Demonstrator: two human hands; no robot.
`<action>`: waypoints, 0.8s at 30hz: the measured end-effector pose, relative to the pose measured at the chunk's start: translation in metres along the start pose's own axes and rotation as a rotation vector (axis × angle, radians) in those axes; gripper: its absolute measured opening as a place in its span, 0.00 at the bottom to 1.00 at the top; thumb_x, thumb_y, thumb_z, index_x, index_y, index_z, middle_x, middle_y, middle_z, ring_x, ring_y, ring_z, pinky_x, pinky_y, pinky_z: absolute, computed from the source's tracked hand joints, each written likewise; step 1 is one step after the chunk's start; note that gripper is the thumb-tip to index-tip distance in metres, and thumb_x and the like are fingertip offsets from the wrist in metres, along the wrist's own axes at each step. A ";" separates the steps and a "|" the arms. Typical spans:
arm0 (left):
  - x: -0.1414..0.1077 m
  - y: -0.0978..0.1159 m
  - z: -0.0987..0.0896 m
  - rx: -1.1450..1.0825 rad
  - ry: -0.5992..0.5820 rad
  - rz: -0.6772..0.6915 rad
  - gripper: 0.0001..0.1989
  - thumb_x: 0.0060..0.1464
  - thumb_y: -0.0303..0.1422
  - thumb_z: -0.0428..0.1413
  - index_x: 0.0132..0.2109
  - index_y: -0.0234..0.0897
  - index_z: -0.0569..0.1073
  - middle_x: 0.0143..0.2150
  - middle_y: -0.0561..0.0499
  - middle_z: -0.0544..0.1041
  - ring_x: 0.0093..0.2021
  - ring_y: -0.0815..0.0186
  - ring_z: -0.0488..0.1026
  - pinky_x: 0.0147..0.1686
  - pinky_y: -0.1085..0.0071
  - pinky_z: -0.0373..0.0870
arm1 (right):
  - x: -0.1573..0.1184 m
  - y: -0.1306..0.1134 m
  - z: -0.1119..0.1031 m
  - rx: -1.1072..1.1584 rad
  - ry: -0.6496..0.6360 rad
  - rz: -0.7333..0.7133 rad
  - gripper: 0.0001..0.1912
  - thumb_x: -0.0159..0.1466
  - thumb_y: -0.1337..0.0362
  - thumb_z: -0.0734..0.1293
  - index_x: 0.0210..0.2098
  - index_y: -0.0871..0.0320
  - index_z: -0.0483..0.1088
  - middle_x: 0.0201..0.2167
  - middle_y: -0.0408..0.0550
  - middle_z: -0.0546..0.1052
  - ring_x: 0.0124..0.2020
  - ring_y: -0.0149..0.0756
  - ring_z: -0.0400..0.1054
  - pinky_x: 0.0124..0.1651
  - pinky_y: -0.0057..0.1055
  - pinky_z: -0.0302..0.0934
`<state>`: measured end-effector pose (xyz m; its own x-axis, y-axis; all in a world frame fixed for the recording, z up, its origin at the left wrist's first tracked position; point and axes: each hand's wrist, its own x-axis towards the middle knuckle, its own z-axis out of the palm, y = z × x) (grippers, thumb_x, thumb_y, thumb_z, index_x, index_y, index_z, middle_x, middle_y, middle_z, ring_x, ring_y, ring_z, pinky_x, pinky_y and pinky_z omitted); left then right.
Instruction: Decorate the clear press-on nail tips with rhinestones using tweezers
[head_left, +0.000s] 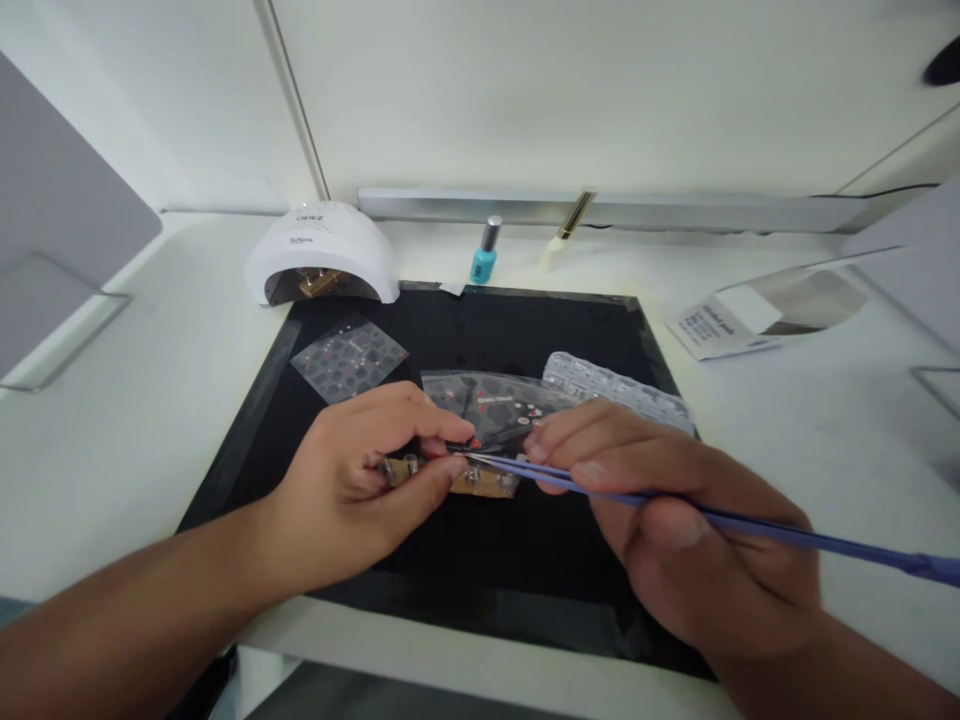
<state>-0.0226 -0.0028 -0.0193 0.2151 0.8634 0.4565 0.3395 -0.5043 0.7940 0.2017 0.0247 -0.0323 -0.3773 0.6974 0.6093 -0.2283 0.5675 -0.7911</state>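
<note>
Apparently mid-work: the left hand [382, 470] pinches a small indistinct piece [463, 450], the right hand [697, 530] grips slim blue tweezers [551, 476] beside it; the clear patterned plastic sheet [491, 410] bears many motifs.

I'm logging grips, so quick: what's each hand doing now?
Left hand: curled; whether it holds anything can't be told.
Right hand: closed, holding tweezers.

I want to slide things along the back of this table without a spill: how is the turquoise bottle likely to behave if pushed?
The turquoise bottle stands upright under a tall, slim silver cap, so a push up there would probably tip it. Its small body suggests it is light to lift, and its smooth-looking side may feel slippery.
</note>
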 end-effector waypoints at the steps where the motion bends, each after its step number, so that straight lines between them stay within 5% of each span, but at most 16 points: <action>1: 0.000 0.000 0.000 0.002 0.001 -0.001 0.07 0.56 0.23 0.59 0.43 0.34 0.78 0.32 0.52 0.75 0.32 0.72 0.73 0.33 0.77 0.71 | 0.000 0.000 0.000 -0.004 -0.030 -0.030 0.16 0.68 0.64 0.62 0.49 0.55 0.78 0.36 0.54 0.79 0.39 0.46 0.74 0.45 0.48 0.67; 24: -0.001 -0.001 0.001 -0.171 -0.006 -0.167 0.12 0.53 0.23 0.62 0.45 0.36 0.78 0.34 0.55 0.73 0.34 0.74 0.71 0.36 0.78 0.69 | -0.001 0.001 0.002 0.008 0.070 0.082 0.13 0.69 0.63 0.62 0.45 0.51 0.78 0.34 0.49 0.77 0.37 0.43 0.72 0.45 0.47 0.66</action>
<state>-0.0222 -0.0033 -0.0216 0.1749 0.9343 0.3107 0.2114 -0.3438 0.9149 0.1997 0.0235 -0.0341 -0.3318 0.7705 0.5443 -0.2064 0.5038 -0.8388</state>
